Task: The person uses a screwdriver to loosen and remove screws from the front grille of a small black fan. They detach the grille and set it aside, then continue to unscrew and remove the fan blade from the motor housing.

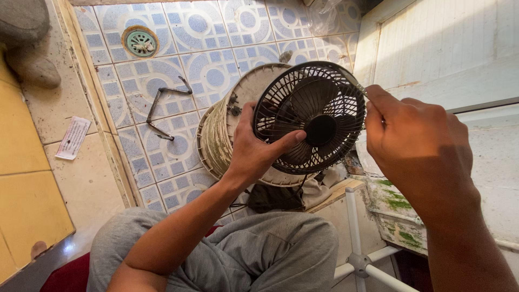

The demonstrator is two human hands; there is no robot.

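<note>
Head view: the fan (pixel 281 124) sits at the centre, held up over the lap, grille facing the camera. The left hand (pixel 254 148) comes in from 7 o'clock and clasps it, its fingers (pixel 284 141) wrapped round the side with the thumb laid across the dark grille (pixel 311 116) toward the hub. The right hand (pixel 416 140), in from 4 o'clock, pinches a thin tool (pixel 354 82) whose tip meets the grille rim at about 1 o'clock; what kind of tool cannot be told.

The fan looks light enough for one hand, its cream plastic housing stiff but aged and grimy. The grille's thin ribs would likely flex or snap under a squeeze, so the housing's outer band seems the safer place to hold, as the left hand mostly does. Dust may make the surface a little slippery.

Around it: a bent metal bracket (pixel 162 113) lies on the blue patterned floor (pixel 211 70) at 10 o'clock, well apart, and a drain (pixel 140 41) beyond it. A paper slip (pixel 73 138) lies at 9 o'clock. A white tube frame (pixel 359 259) stands at 5 o'clock near the right forearm. Grey-trousered knees (pixel 259 243) lie below. Nothing blocks the grille itself.
</note>
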